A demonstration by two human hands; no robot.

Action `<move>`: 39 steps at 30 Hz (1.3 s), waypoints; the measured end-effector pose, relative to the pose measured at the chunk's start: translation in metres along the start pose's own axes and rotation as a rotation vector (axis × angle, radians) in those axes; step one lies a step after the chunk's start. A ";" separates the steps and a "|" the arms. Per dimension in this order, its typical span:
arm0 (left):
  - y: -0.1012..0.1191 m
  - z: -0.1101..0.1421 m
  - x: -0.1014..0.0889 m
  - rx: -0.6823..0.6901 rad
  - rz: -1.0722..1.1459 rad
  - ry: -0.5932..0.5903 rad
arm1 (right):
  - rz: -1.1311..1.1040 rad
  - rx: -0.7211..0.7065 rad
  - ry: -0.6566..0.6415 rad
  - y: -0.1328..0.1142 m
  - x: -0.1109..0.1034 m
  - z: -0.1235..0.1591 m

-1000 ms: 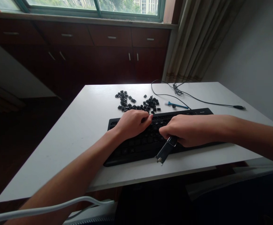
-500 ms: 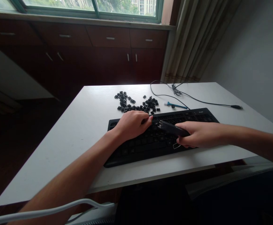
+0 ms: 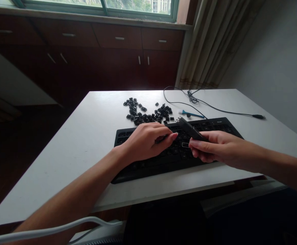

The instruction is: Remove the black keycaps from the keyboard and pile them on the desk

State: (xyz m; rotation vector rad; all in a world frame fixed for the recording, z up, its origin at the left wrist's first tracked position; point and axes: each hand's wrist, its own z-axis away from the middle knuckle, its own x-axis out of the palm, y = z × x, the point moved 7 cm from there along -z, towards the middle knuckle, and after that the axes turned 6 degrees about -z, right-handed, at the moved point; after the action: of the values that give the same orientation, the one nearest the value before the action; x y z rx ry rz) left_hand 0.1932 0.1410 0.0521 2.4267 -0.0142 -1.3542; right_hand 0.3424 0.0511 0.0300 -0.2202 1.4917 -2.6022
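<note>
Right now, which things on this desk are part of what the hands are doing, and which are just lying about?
In use:
- black computer keyboard, under the left hand
- dark slim keycap-pulling tool, held in the right hand
- pile of loose black keycaps

Lying about:
- small blue plastic tool
- black cable
- white table

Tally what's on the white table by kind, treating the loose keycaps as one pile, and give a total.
Keyboard: 1
Pile of loose black keycaps: 1
Blue tool: 1
Black cable: 1
Dark key-puller tool, held in the right hand: 1
Total: 5
</note>
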 end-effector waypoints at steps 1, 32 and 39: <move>0.006 0.000 0.000 0.008 0.043 -0.009 | -0.039 -0.024 0.009 0.002 0.001 -0.001; 0.048 0.009 0.011 0.359 -0.324 0.024 | -0.752 -0.773 0.065 -0.021 0.037 -0.011; 0.050 0.010 0.017 0.358 -0.189 -0.025 | -0.778 -0.731 0.325 -0.007 0.022 -0.008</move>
State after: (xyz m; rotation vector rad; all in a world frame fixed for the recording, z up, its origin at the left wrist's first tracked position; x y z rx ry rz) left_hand 0.2025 0.0886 0.0494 2.7640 -0.0367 -1.5798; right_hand 0.3189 0.0567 0.0334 -0.5621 2.9299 -2.4892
